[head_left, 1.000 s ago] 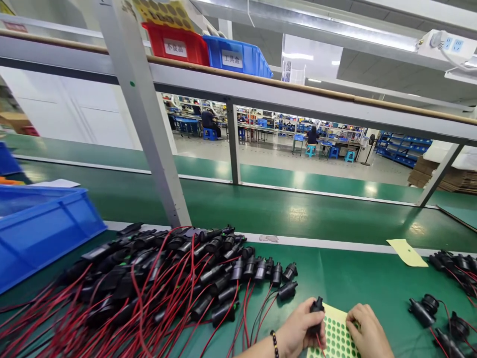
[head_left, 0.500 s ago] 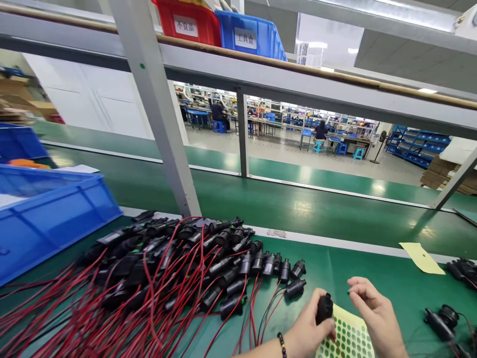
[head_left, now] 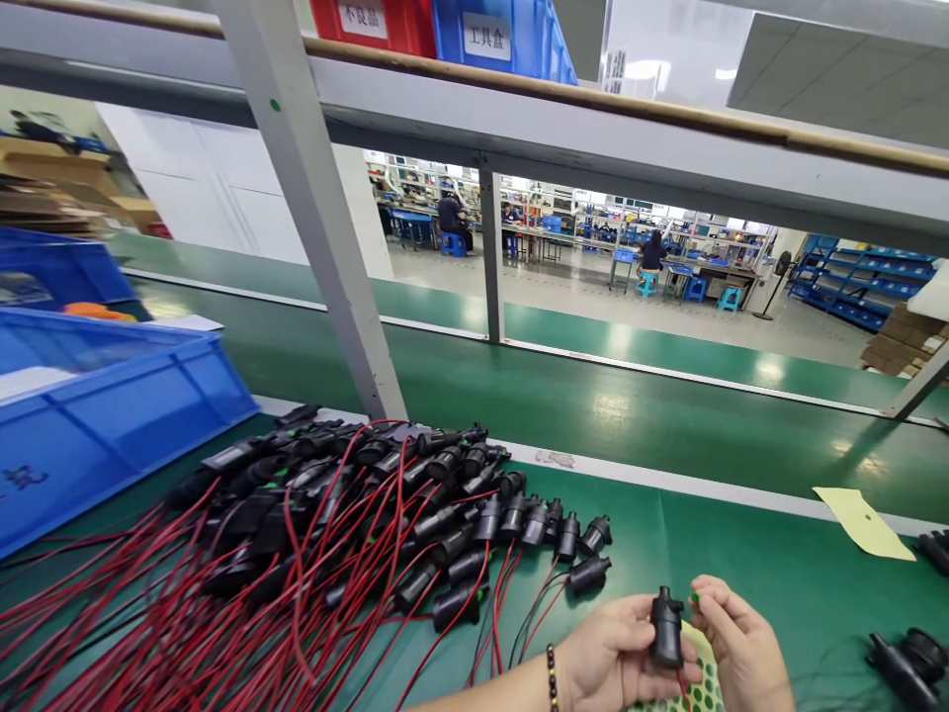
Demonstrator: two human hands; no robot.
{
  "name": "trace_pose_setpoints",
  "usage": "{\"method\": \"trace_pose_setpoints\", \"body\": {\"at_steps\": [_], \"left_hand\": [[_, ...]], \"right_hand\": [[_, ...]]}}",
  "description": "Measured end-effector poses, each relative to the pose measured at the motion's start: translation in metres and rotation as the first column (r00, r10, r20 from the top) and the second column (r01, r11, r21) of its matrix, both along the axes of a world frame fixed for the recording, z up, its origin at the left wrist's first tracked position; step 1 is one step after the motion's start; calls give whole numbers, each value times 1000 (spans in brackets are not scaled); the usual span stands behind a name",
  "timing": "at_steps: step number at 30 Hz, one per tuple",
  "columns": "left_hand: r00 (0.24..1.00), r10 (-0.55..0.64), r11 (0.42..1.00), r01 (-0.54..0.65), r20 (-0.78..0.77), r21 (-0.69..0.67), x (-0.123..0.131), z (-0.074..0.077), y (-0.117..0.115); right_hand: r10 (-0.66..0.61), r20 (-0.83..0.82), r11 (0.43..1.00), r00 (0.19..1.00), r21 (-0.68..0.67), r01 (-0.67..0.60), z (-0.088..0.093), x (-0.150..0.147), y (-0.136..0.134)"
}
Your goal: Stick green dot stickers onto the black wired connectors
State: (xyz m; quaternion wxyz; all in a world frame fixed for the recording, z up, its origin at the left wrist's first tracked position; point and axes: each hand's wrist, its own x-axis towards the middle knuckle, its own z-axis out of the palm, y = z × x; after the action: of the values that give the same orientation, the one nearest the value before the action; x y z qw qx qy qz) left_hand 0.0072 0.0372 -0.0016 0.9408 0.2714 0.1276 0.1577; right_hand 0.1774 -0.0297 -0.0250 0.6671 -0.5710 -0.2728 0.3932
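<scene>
My left hand (head_left: pixel 615 648) is closed around a small black cylindrical pump (head_left: pixel 666 629), held upright with its spout on top and a red wire hanging below. Close by on the right, my right hand (head_left: pixel 741 638) pinches a small green round sticker (head_left: pixel 694 599) between thumb and fingertips, just beside the pump. Under both hands lies a pale yellow sheet of green dot stickers (head_left: pixel 710 676), partly hidden by them. To the left spreads a big pile of similar black pumps (head_left: pixel 445 544) with red and black wires (head_left: pixel 297 613).
A blue bin (head_left: pixel 126 405) stands at the left. More black pumps (head_left: pixel 908 663) lie at the right edge, with a yellow paper piece (head_left: pixel 864 522) behind them. A metal post (head_left: pixel 318 218) and a shelf with red (head_left: pixel 378 30) and blue boxes (head_left: pixel 504 40) rise ahead.
My left hand has turned the pump so that its side faces me upright. My right hand has brought the green sticker closer to it. The view has shifted slightly left and down.
</scene>
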Motion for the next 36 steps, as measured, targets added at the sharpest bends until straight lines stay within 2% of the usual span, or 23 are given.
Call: {"method": "trace_pose_setpoints", "body": {"at_steps": [5, 7, 9, 14, 18, 21, 23, 30, 36], "left_hand": [[995, 99, 995, -99, -15, 10, 0, -4, -3], [993, 113, 992, -111, -27, 57, 1, -7, -5], [987, 154, 974, -144, -44, 176, 1, -7, -6], [969, 229, 828, -146, -90, 542, -1, 0, -10], [930, 326, 718, -128, -167, 684, -4, 5, -12], [906, 372, 642, -94, -203, 761, -5, 7, -13], [897, 387, 612, -78, -212, 787, -6, 7, -13], [916, 356, 600, -71, -186, 797, -5, 4, -11], [910, 378, 561, -79, -170, 824, -3, -4, -11]], "right_hand": [[10, -159, 1000, 987, 1, -10, 4, -6, -2], [11, -118, 1000, 993, 7, -11, 4, -7, -3], [12, -25, 1000, 1000, 14, -12, 3, -7, -4], [108, 208, 992, 972, 43, -119, 4, -10, -8], [235, 389, 962, 891, 39, -271, 11, -12, -12], [259, 485, 952, 835, 21, -307, 13, -15, -13], [252, 517, 952, 818, 20, -306, 14, -18, -14], [123, 494, 979, 861, 82, -187, 18, -34, -16], [189, 648, 957, 737, 47, -287, 6, -19, -15]]}}
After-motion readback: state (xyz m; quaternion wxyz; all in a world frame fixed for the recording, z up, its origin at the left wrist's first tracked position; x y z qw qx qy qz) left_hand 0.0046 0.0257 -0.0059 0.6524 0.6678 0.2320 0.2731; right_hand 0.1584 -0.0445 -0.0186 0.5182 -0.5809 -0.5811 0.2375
